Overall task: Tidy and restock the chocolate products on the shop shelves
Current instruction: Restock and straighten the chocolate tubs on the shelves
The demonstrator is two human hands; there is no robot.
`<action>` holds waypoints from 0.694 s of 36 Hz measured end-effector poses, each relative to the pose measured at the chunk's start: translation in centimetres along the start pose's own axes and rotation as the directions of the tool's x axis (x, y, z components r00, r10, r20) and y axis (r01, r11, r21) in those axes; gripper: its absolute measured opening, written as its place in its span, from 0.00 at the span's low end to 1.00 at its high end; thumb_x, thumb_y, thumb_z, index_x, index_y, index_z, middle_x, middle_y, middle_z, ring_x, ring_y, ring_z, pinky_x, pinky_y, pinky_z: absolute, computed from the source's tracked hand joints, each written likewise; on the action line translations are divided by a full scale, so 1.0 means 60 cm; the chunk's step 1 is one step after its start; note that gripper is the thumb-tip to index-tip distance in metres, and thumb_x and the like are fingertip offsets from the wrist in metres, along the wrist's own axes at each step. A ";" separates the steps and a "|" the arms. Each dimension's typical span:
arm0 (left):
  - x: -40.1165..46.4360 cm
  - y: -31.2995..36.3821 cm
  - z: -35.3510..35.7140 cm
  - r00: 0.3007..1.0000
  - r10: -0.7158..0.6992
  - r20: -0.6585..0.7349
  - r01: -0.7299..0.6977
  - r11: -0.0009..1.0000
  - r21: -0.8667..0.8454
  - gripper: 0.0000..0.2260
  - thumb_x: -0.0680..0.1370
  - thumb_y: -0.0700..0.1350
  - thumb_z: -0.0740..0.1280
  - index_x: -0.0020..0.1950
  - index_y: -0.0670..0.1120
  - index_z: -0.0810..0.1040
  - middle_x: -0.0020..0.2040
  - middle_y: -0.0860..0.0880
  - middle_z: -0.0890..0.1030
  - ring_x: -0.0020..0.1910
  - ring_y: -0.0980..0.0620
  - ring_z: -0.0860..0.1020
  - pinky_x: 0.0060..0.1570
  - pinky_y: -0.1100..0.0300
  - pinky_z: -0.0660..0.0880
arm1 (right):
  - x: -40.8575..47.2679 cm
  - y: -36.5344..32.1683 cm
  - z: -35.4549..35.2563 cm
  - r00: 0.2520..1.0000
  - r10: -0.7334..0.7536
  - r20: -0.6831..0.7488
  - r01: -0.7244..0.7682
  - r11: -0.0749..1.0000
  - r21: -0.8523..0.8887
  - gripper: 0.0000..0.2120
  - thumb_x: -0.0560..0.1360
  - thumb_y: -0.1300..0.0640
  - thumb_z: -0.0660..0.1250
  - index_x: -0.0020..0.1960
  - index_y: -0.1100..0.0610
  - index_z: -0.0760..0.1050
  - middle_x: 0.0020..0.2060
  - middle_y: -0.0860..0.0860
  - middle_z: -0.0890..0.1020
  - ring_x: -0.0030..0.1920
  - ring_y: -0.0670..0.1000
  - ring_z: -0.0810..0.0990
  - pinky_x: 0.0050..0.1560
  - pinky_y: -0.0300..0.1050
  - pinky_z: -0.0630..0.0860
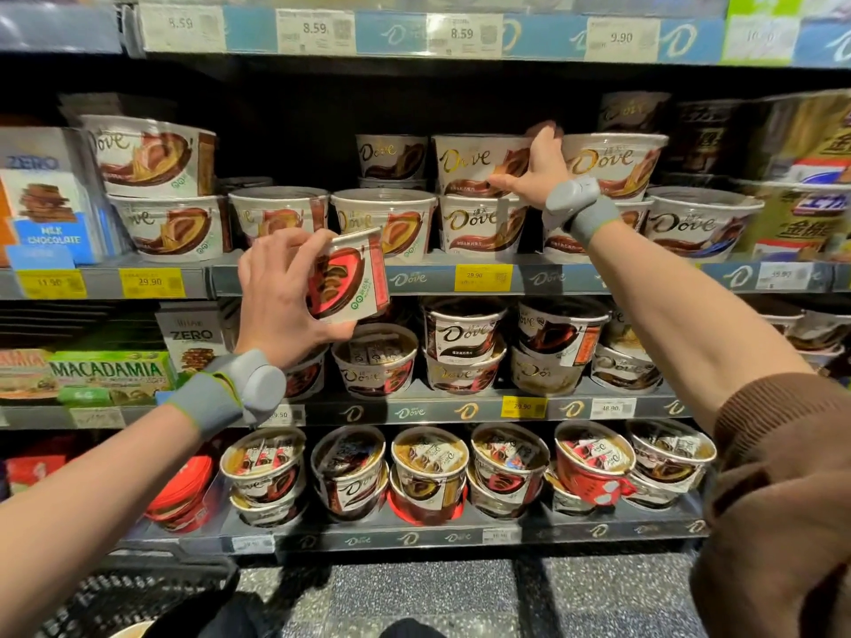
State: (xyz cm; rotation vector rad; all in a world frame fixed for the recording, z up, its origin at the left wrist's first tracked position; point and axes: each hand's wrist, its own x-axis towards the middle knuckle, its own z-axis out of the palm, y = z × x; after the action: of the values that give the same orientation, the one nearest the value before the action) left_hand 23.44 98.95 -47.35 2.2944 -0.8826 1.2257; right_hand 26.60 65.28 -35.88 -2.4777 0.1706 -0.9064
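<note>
My left hand [281, 292] grips a white and red Dove chocolate tub [352, 276], tilted, in the air in front of the upper shelf's edge [414, 278]. My right hand [536, 170] reaches up to a stacked Dove tub [474, 161] on the upper shelf, thumb on its front and fingers over its right rim. That tub sits on a lower tub [479, 225]. More Dove tubs stand in rows on both sides, some stacked two high. Behind the single tubs [382, 218] at the centre left, a dark gap opens.
Lower shelves hold more chocolate tubs [465, 347], some lying with lids facing up [428, 458]. Boxed chocolate bars [46, 200] and a Macadamia box [110, 373] stand at left, gold boxes [801, 214] at right. A black basket [152, 596] sits on the floor at bottom left.
</note>
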 end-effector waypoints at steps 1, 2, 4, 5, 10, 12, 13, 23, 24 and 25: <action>0.002 0.000 0.000 1.000 0.004 0.001 -0.004 1.000 -0.002 0.46 0.56 0.54 0.81 0.69 0.45 0.66 0.61 0.39 0.70 0.59 0.44 0.65 0.59 0.42 0.63 | 0.001 0.001 -0.002 1.000 0.000 -0.017 0.000 1.000 0.000 0.43 0.71 0.49 0.73 0.71 0.69 0.52 0.70 0.65 0.61 0.72 0.60 0.60 0.69 0.45 0.60; 0.001 0.000 -0.001 1.000 0.003 0.008 -0.003 1.000 -0.006 0.46 0.56 0.54 0.81 0.69 0.46 0.65 0.61 0.39 0.70 0.59 0.44 0.65 0.59 0.42 0.63 | 0.001 0.003 -0.001 1.000 -0.002 -0.024 0.002 1.000 0.003 0.43 0.71 0.48 0.73 0.71 0.69 0.53 0.69 0.65 0.62 0.71 0.59 0.61 0.69 0.45 0.61; 0.000 0.001 -0.001 1.000 0.001 0.010 -0.001 1.000 -0.011 0.46 0.56 0.53 0.81 0.69 0.46 0.65 0.61 0.39 0.70 0.59 0.45 0.64 0.59 0.42 0.64 | 0.003 0.005 -0.003 1.000 -0.007 -0.030 0.007 1.000 0.008 0.43 0.70 0.47 0.73 0.70 0.70 0.55 0.68 0.65 0.63 0.70 0.59 0.62 0.69 0.47 0.62; -0.001 0.001 0.000 1.000 -0.002 0.009 0.002 1.000 -0.012 0.46 0.56 0.53 0.81 0.69 0.45 0.66 0.61 0.39 0.70 0.59 0.45 0.64 0.58 0.42 0.64 | 0.004 0.005 -0.004 1.000 -0.008 -0.024 0.008 1.000 0.004 0.43 0.71 0.47 0.73 0.70 0.70 0.54 0.69 0.65 0.63 0.71 0.60 0.62 0.69 0.47 0.62; 0.002 0.002 0.004 1.000 -0.018 0.010 0.018 1.000 -0.007 0.46 0.56 0.53 0.81 0.69 0.45 0.65 0.62 0.39 0.69 0.60 0.44 0.65 0.59 0.42 0.63 | 0.010 0.013 -0.013 1.000 -0.014 -0.004 0.014 1.000 0.015 0.44 0.71 0.48 0.73 0.71 0.70 0.52 0.71 0.66 0.59 0.73 0.60 0.59 0.72 0.49 0.61; 0.004 0.004 0.005 1.000 -0.015 0.005 0.015 1.000 -0.010 0.46 0.56 0.53 0.81 0.69 0.45 0.65 0.61 0.40 0.69 0.60 0.44 0.65 0.59 0.43 0.64 | 0.012 0.015 -0.016 1.000 -0.013 0.000 0.013 1.000 0.017 0.45 0.71 0.47 0.73 0.72 0.70 0.51 0.72 0.67 0.57 0.73 0.61 0.57 0.73 0.51 0.60; 0.004 0.004 0.005 1.000 -0.013 0.004 0.013 1.000 -0.010 0.45 0.56 0.53 0.81 0.69 0.45 0.65 0.61 0.40 0.69 0.60 0.44 0.65 0.59 0.42 0.64 | 0.011 0.016 -0.018 1.000 -0.015 0.005 0.015 1.000 0.013 0.46 0.71 0.47 0.73 0.73 0.70 0.49 0.72 0.67 0.57 0.74 0.61 0.57 0.74 0.51 0.59; -0.008 0.014 0.004 1.000 -0.015 0.011 0.015 1.000 -0.023 0.44 0.58 0.53 0.81 0.69 0.44 0.67 0.61 0.40 0.70 0.59 0.45 0.65 0.61 0.42 0.64 | -0.033 0.019 -0.003 0.985 -0.165 -0.047 0.161 0.984 -0.075 0.32 0.76 0.54 0.67 0.73 0.64 0.56 0.70 0.60 0.62 0.70 0.57 0.64 0.70 0.47 0.63; -0.011 0.012 0.002 1.000 -0.017 0.014 0.018 1.000 -0.022 0.44 0.58 0.53 0.81 0.69 0.44 0.67 0.61 0.41 0.70 0.59 0.44 0.66 0.60 0.42 0.65 | -0.046 0.018 0.004 0.974 -0.208 -0.090 0.199 0.975 -0.093 0.32 0.76 0.55 0.66 0.73 0.63 0.56 0.72 0.60 0.59 0.72 0.57 0.61 0.71 0.47 0.60; -0.014 0.010 0.002 1.000 -0.019 0.017 0.020 0.999 -0.030 0.44 0.58 0.53 0.81 0.69 0.44 0.67 0.60 0.41 0.71 0.59 0.44 0.66 0.60 0.42 0.65 | -0.061 0.021 0.010 0.956 -0.250 -0.153 0.235 0.966 -0.109 0.30 0.76 0.55 0.66 0.73 0.62 0.57 0.72 0.60 0.58 0.73 0.57 0.60 0.72 0.45 0.59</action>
State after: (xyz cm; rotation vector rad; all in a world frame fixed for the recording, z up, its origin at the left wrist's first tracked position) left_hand 22.71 98.75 -48.09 2.2878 -0.8763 1.1786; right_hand 24.23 65.43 -39.00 -2.5436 -0.0406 -1.2334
